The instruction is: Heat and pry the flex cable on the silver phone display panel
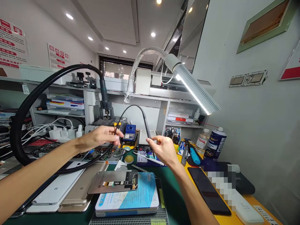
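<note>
My right hand (164, 150) pinches a dark, slim soldering iron (146, 125), its tip pointing down and its cable leaving the top end. The thin black cable (124, 112) arches over to the left. My left hand (106, 136) has its fingers closed around that cable. Below and between the hands, a phone screen panel (114, 182) with a flex strip lies face down on a blue and white box (131, 200). A white pen-like tool (150, 158) and a small round tin (128, 159) lie behind the box.
A lit lamp (192, 84) hangs over the bench. A thick black hose (17, 131) loops at left, above several phones (77, 190). On the right are a black phone (208, 190), a spray can (215, 143) and a clear bottle (202, 140). A blue soldering station (130, 135) stands behind.
</note>
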`<action>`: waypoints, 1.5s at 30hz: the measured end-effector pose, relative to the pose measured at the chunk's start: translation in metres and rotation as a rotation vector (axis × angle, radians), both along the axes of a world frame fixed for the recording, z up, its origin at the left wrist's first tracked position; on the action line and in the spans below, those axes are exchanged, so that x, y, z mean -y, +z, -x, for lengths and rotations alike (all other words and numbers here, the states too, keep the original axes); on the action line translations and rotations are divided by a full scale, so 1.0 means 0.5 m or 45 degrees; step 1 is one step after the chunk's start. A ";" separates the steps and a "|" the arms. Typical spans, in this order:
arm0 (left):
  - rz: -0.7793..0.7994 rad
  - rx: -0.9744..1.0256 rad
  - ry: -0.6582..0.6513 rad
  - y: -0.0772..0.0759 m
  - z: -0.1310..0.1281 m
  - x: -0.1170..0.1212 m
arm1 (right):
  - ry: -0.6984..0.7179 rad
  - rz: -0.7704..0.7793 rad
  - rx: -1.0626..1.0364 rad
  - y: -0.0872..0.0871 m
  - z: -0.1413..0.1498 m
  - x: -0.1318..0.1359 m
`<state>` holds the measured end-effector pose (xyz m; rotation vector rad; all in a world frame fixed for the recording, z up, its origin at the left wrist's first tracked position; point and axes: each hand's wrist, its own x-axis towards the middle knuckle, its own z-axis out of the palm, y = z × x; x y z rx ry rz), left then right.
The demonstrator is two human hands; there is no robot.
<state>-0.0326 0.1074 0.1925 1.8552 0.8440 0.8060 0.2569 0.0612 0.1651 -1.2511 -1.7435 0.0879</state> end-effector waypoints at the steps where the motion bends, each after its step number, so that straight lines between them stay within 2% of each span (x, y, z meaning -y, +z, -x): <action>1: -0.062 -0.076 0.074 -0.010 0.010 -0.001 | -0.004 -0.010 -0.008 -0.002 0.002 0.000; 5: -0.318 -0.278 0.328 -0.030 0.044 -0.015 | -0.004 -0.042 -0.029 -0.009 0.006 0.004; 8: -0.435 -0.439 0.418 -0.031 0.066 -0.020 | -0.001 -0.060 -0.034 -0.015 0.004 0.007; 12: -0.470 -0.672 0.395 -0.049 0.073 -0.014 | 0.005 -0.063 -0.017 -0.023 0.002 0.009; 15: -0.482 -0.761 0.391 -0.068 0.069 -0.008 | -0.002 -0.072 0.010 -0.028 0.001 0.011; 20: -0.417 -0.883 0.286 -0.093 0.077 -0.014 | -0.025 -0.092 0.061 -0.033 0.000 0.011; 26: -0.548 -1.051 0.415 -0.134 0.085 -0.046 | -0.019 -0.088 0.120 -0.037 0.004 0.010; 30: -0.578 -1.148 0.490 -0.144 0.078 -0.049 | 0.002 -0.060 0.148 -0.043 0.006 0.009; 35: -0.424 -1.267 0.647 -0.129 0.086 -0.038 | 0.035 -0.003 0.162 -0.046 0.012 0.012; 37: -0.319 -1.248 0.647 -0.121 0.093 -0.029 | 0.056 0.033 0.165 -0.044 0.015 0.015; 41: 0.011 -1.011 0.494 -0.108 0.102 0.000 | 0.071 0.099 0.137 -0.037 0.023 0.021; 45: 0.340 -0.612 0.361 -0.095 0.092 0.043 | 0.079 0.160 0.098 -0.029 0.036 0.030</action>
